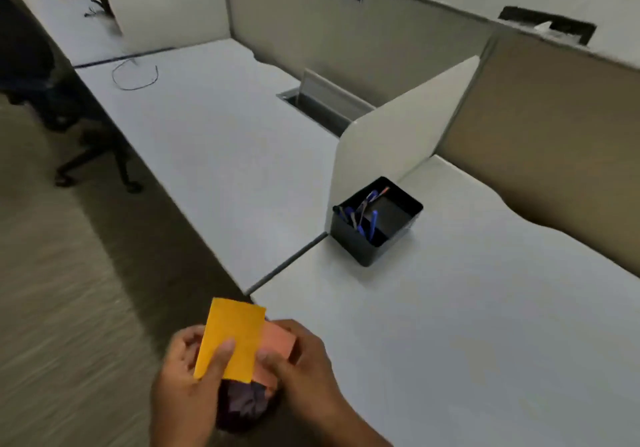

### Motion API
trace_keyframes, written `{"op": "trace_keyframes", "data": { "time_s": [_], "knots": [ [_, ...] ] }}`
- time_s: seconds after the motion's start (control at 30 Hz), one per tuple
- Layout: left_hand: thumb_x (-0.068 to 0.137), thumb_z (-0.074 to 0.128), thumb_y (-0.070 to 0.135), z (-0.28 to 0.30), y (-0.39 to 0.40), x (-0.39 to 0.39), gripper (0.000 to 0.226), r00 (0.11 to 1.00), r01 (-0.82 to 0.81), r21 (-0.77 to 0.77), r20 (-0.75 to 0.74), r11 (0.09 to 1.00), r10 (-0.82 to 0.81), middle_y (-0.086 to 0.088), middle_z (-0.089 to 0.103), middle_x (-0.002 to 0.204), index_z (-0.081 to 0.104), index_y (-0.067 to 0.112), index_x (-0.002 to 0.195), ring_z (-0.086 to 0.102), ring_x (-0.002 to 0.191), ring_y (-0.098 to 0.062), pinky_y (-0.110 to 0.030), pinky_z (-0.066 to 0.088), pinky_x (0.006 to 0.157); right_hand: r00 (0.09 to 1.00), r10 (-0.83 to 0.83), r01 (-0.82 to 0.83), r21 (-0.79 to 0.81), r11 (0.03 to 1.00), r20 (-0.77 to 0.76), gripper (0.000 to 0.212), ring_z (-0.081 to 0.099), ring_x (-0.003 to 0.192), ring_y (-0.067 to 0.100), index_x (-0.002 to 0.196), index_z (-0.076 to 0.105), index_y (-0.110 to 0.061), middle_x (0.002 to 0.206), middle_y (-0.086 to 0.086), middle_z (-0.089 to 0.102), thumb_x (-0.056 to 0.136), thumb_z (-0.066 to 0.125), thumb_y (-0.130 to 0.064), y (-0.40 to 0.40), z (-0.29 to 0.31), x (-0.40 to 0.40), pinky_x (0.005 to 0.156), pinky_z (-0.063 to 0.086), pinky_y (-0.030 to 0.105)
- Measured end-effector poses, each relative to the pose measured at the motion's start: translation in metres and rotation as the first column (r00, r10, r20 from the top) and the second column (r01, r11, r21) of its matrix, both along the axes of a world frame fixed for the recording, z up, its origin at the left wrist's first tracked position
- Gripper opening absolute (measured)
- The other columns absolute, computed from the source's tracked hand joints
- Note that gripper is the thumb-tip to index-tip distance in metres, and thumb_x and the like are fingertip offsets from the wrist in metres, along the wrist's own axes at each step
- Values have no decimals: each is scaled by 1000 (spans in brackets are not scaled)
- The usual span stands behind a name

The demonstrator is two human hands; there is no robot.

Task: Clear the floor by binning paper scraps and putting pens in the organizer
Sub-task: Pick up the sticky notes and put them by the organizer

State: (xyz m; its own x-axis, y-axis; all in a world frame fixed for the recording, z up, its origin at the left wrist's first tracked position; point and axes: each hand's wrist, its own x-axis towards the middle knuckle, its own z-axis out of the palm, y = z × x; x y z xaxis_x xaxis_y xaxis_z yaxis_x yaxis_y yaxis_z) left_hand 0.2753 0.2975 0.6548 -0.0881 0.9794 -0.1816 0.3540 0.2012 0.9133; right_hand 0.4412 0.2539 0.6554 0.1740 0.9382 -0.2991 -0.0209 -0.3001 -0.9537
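Note:
My left hand (188, 370) pinches a yellow paper scrap (230, 339) by its lower left corner, at the desk's front edge. My right hand (301, 374) holds a pink-orange paper scrap (278, 342) that lies partly under the yellow one. Below both scraps a dark purple crumpled thing (244, 405) shows between my hands; I cannot tell which hand holds it. A black pen organizer (375, 219) stands on the white desk (450, 325) beside a divider, with several blue pens (363, 211) inside it.
A white divider panel (398, 138) rises just behind the organizer. Tan cubicle walls (554, 134) close the back. A loose cable (135, 77) lies on the left desk (207, 141). A dark office chair (62, 107) stands on the carpet (69, 308) at left.

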Motion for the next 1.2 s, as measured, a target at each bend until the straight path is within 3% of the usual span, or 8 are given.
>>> {"op": "trace_keyframes", "data": {
  "time_s": [0.17, 0.3, 0.47, 0.57, 0.7, 0.87, 1.07, 1.2],
  "knots": [
    [88, 76, 35, 57, 34, 120, 26, 990, 136, 130, 24, 982, -140, 1, 73, 92, 59, 32, 108, 69, 73, -19, -36, 53, 61, 967, -232, 240, 72, 968, -106, 30, 76, 82, 16, 115, 62, -21, 98, -3, 80, 91, 77, -12, 20, 61, 107, 67, 60, 27],
    [92, 71, 41, 75, 55, 186, 32, 972, 233, 134, -8, 963, -234, 2, 71, 98, 54, 31, 117, 68, 59, -19, -28, 52, 55, 936, -332, 346, 128, 930, -118, 16, 77, 84, 9, 106, 68, -30, 91, -16, 80, 97, 69, -17, 36, 80, 169, 72, 63, 25],
    [96, 67, 40, 89, 58, 220, 25, 948, 317, 114, -55, 942, -313, 4, 73, 99, 53, 31, 115, 72, 55, -14, -35, 61, 64, 878, -479, 470, 190, 862, 2, 15, 76, 87, 14, 106, 75, -27, 98, -8, 79, 98, 69, -15, 58, 76, 245, 85, 64, 38],
    [96, 65, 37, 93, 57, 220, 22, 942, 333, 95, -68, 938, -328, 0, 73, 101, 54, 31, 114, 72, 56, -15, -27, 57, 59, 788, -565, 512, 248, 822, 244, 19, 75, 90, 20, 113, 78, -18, 99, -5, 78, 98, 67, -18, 85, 67, 293, 90, 62, 47],
    [98, 64, 33, 94, 57, 211, 17, 948, 317, 85, -69, 945, -312, -1, 72, 99, 55, 31, 113, 71, 57, -19, -29, 59, 61, 705, -470, 370, 290, 883, 531, 25, 70, 100, 18, 117, 75, -13, 109, 3, 76, 100, 58, -7, 134, 62, 333, 98, 58, 39],
    [99, 63, 34, 81, 58, 198, 18, 954, 291, 58, -98, 955, -285, 1, 73, 99, 56, 31, 115, 72, 59, -19, -38, 63, 65, 572, -171, -15, 219, 976, 802, 36, 68, 104, 26, 113, 76, -13, 112, 10, 74, 94, 54, 8, 206, 44, 362, 96, 56, 40],
    [100, 61, 31, 69, 61, 194, 17, 948, 309, 48, -101, 950, -303, 1, 73, 96, 57, 30, 116, 72, 61, -20, -45, 64, 70, 249, 20, -287, 54, 956, 968, 46, 63, 101, 27, 113, 77, -19, 107, 5, 74, 86, 61, 13, 263, 13, 369, 81, 57, 42],
    [100, 61, 34, 67, 65, 198, 18, 943, 322, 43, -99, 946, -317, 0, 73, 99, 56, 32, 117, 72, 62, -20, -45, 64, 71, 165, 172, -321, -111, 940, 971, 45, 64, 94, 28, 110, 77, -26, 106, 8, 69, 82, 64, 6, 276, -20, 374, 79, 57, 40]
  ]
}}
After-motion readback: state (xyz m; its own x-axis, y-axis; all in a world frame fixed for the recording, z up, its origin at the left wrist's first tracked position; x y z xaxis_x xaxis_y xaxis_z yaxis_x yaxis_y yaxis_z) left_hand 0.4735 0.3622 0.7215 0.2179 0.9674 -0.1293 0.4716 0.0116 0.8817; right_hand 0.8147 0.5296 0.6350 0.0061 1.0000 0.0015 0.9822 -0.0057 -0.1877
